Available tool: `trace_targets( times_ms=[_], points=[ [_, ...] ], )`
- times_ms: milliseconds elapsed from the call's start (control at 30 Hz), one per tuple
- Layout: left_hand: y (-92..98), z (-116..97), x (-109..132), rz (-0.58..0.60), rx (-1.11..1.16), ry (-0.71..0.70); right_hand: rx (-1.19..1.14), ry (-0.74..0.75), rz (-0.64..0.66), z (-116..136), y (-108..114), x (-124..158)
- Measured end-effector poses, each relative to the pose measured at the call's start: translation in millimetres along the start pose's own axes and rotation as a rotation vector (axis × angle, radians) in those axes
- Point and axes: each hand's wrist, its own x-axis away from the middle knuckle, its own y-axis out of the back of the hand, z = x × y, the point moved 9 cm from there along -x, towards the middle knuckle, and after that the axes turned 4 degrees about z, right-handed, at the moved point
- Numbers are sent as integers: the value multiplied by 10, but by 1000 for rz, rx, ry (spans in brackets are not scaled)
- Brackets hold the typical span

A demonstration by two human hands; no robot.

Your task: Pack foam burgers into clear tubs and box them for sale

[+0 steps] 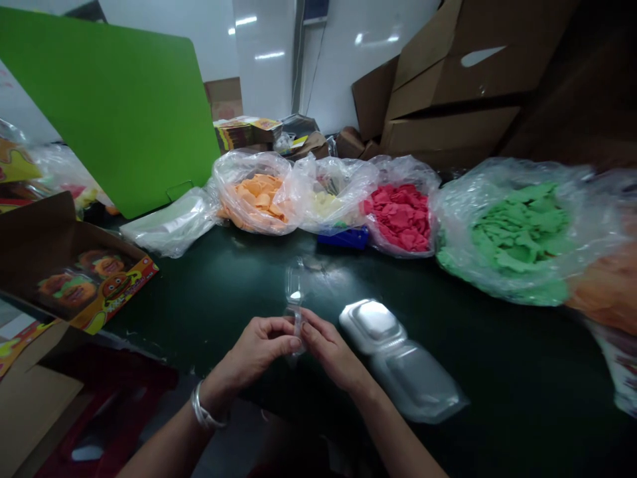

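My left hand (pixel 266 342) and my right hand (pixel 329 345) meet above the front part of the dark green table (pixel 209 292). Between their fingertips they grip a small clear plastic clamshell (pixel 297 322), seen nearly edge-on. Part of it hides behind my fingers. Just beyond it a shiny clear piece (pixel 294 282) shows; whether it belongs to the same clamshell I cannot tell. A silver bangle circles my left wrist. Right of my right hand lies a stack of clear clamshell packs (pixel 373 325), opened out flat on the table.
Along the back stand clear bags of orange pieces (pixel 261 196), pale yellow pieces (pixel 324 202), red pieces (pixel 401 216) and green pieces (pixel 522 226). A blue tray (pixel 343 238) sits among them. At left are a printed box (pixel 124 285) with burger-like toys and a green board (pixel 109 99).
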Motion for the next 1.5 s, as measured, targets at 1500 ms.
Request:
trace_targets(
  times_ms=[1500],
  points=[
    [114,32,-103,-52,-283,3,219,65,-210,94,159,-9]
  ],
)
